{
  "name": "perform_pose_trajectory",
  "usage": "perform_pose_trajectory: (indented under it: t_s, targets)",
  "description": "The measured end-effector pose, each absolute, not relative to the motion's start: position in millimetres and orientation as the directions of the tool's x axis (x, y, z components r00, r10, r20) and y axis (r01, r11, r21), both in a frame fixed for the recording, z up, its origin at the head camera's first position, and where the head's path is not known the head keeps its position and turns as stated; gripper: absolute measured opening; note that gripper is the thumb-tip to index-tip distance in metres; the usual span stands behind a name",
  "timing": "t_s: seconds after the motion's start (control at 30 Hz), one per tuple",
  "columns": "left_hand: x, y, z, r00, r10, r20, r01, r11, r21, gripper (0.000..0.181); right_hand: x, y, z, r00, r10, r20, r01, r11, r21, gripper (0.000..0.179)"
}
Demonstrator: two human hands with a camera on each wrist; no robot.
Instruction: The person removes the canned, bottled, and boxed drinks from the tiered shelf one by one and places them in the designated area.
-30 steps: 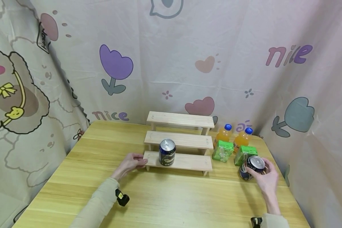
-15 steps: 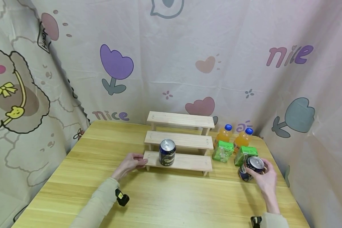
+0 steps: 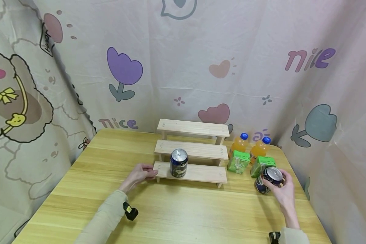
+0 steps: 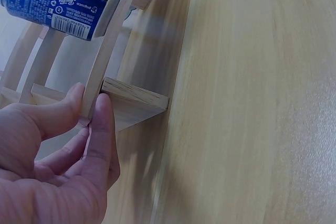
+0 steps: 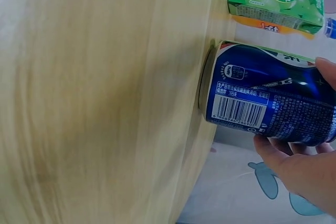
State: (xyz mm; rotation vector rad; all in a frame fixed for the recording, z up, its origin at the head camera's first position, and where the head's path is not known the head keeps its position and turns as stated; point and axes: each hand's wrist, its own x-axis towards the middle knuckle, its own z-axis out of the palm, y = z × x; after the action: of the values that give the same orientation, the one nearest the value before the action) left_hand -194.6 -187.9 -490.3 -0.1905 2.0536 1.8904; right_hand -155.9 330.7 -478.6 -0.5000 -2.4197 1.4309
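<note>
My left hand [image 3: 141, 173] pinches the left end of the lowest board of a three-step wooden shelf [image 3: 198, 173]. In the left wrist view the thumb lies on top of the board and the fingers are beneath it. On that board stands a dark blue soda can [image 3: 179, 163], upright, towards the left end. Over at the right, my right hand [image 3: 284, 190] grips a second dark blue soda can [image 3: 263, 184] around its upper part. The right wrist view shows this can's barcode side [image 5: 239, 109], its base at or very near the tabletop.
Two green juice boxes [image 3: 239, 162] [image 3: 258, 166] stand between the shelf and the right-hand can. Two orange drink bottles [image 3: 241, 142] [image 3: 260, 149] with blue caps are behind them. A patterned curtain [image 3: 183, 67] encloses the wooden table [image 3: 177, 213] at the back and sides.
The can in my right hand has shifted very slightly left, the hand moving with it. My left hand, the shelf and the can on it have stayed put.
</note>
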Motion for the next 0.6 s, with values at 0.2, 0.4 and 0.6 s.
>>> perform_pose_trajectory:
  t_s: [0.2, 0.4, 0.6]
  targets:
    - [-195, -188, -491, -0.931, 0.135, -0.338, -0.325, 0.109, 0.939, 0.054, -156, 331, -480, -0.904, 0.423, 0.058, 0.148, 0.437, -0.887, 0.079]
    - [-195, -190, -491, -0.934, 0.157, -0.322, -0.309, 0.103, 0.945, 0.054, -156, 329, -478, -0.903, 0.42, 0.086, 0.098, 0.398, -0.912, 0.084]
    - [-195, -191, -492, -0.935, 0.161, -0.316, -0.303, 0.097, 0.948, 0.057, -153, 322, -465, -0.891, 0.434, 0.133, 0.066, 0.416, -0.907, 0.09]
